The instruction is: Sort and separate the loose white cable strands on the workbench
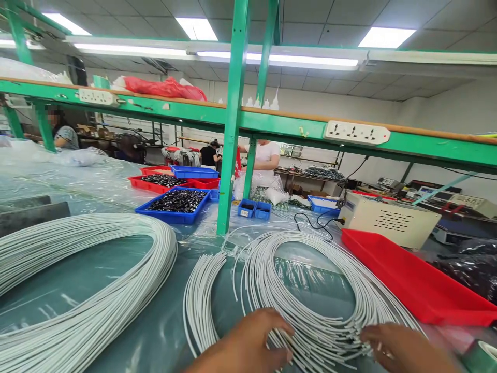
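Left hand rests fingers-down on the near edge of a coil of white wire, pinning the cut ends; right hand lies on the same bundle further right, fingers curled over it. Judged: both flatten the ends so the strands stay gathered. A bigger wire coil lies left. The surface is covered in clear plastic. Red tray at right, blue tray of dark parts behind. Green shelf frame overhead; other people work at the back.

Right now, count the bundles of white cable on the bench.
3: a big coil at left, a small curved bunch in the middle, and a ring-shaped coil under the left hand and right hand. More may lie out of frame.
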Available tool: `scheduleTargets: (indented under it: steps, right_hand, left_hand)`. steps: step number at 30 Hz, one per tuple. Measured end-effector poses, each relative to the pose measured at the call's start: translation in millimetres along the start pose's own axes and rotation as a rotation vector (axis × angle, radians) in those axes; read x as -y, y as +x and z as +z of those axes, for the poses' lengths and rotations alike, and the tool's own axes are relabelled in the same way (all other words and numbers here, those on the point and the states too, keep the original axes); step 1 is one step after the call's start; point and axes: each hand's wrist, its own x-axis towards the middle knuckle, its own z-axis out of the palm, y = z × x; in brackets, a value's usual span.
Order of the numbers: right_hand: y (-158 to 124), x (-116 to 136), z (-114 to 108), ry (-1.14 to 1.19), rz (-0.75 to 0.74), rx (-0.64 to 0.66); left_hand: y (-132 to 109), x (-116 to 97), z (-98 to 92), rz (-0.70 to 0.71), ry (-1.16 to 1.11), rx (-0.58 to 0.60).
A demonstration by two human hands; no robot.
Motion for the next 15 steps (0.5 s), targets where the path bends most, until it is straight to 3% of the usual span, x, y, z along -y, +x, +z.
scheduleTargets:
  steps: [2,5,9,12,15]
  right_hand:
    - [43.0,36.6,-19.8,-0.044,0.04,0.169]
    - [96.1,67.2,-33.5,-0.082,0.042,0.131]
    - [150.1,71.4,-26.8,-0.124,0.044,0.071]
    - [187.8,66.0,-17.9,-0.158,0.09,0.055]
    - [227.0,60.4,-9.2,-0.187,0.151,0.025]
  left_hand:
    - [18.1,12.5,2.1,-0.044,-0.212,-0.1]
    - [39.5,31.0,2.0,-0.067,-0.287,-0.255]
    - [44.2,52.5,3.0,-0.105,-0.194,-0.462]
    - [39.9,58.0,5.9,-0.104,-0.017,-0.51]
    - [42.1,56.6,12.2,-0.131,0.397,-0.48]
